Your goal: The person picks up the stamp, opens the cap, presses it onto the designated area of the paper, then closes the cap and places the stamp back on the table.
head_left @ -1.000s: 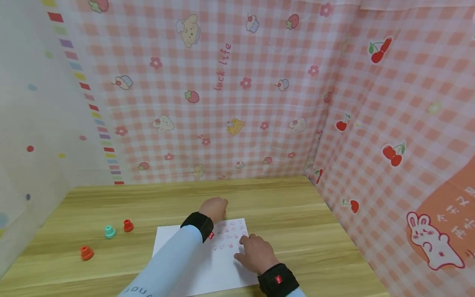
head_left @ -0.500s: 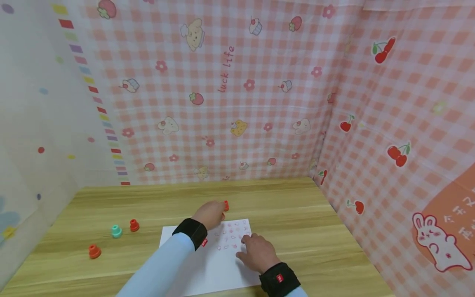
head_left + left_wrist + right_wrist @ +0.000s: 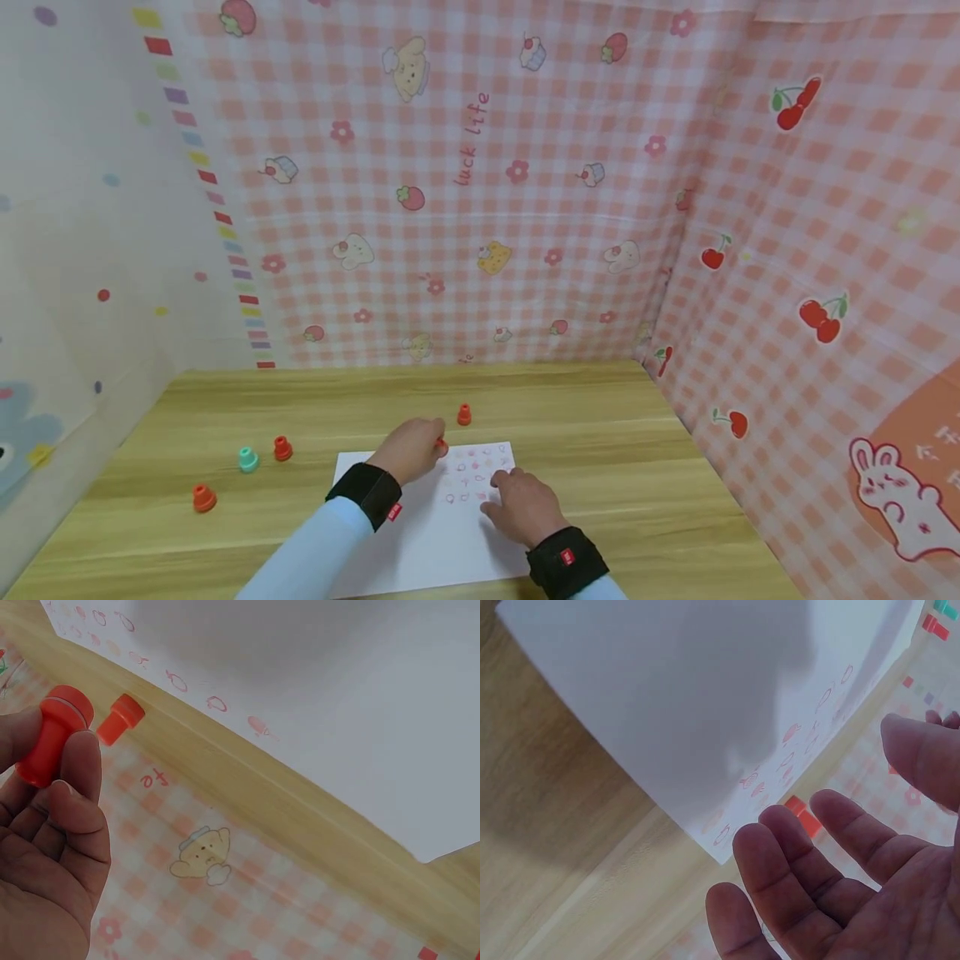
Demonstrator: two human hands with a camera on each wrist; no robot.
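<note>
My left hand (image 3: 408, 450) pinches a small red stamp (image 3: 56, 735) between thumb and fingers, over the back edge of a white paper sheet (image 3: 420, 554). In the left wrist view the held stamp is tilted, its wide end up. Rows of small red and pink prints (image 3: 472, 477) cover the paper's back right part. Another red stamp (image 3: 465, 415) stands on the table just behind the sheet, right of my left hand. Over the paper's right edge is my right hand (image 3: 525, 504), fingers spread and loosely bent, holding nothing.
On the left of the wooden table (image 3: 615, 467) stand a teal stamp (image 3: 248, 460), a red stamp (image 3: 282, 448) behind it and an orange-red one (image 3: 203, 498) nearer. Pink checked cloth (image 3: 450, 208) hangs behind the table and along its right side.
My left hand has moved left, away from the red stamp behind the paper, which now shows fully. The red stamp in its fingers moved with it. The right hand stayed nearly still.
</note>
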